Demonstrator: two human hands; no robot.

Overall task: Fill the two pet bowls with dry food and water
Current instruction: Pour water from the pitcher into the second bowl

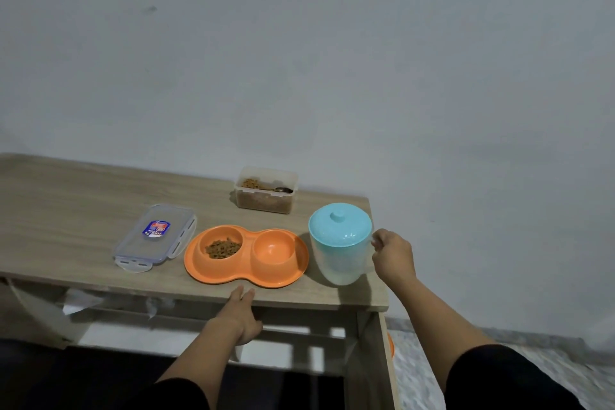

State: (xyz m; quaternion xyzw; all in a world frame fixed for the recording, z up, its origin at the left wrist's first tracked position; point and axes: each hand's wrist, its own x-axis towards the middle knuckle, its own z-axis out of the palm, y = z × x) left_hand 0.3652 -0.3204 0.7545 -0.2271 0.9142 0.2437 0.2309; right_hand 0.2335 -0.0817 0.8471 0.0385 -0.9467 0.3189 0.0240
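Observation:
An orange double pet bowl (246,271) sits near the table's front edge. Its left bowl (222,247) holds brown dry food; its right bowl (275,247) looks empty. To the right stands a translucent water pitcher (339,253) with a blue lid. My right hand (392,255) grips the pitcher's handle on its right side. My left hand (241,313) rests with straight fingers on the table's front edge, just below the bowl. An open clear food container (265,190) with dry food and a spoon inside stands at the back.
The container's clear lid (154,238) lies left of the bowl. The wooden table (66,196) stands against a grey wall; its right edge is just past the pitcher. A shelf with paper shows under the tabletop.

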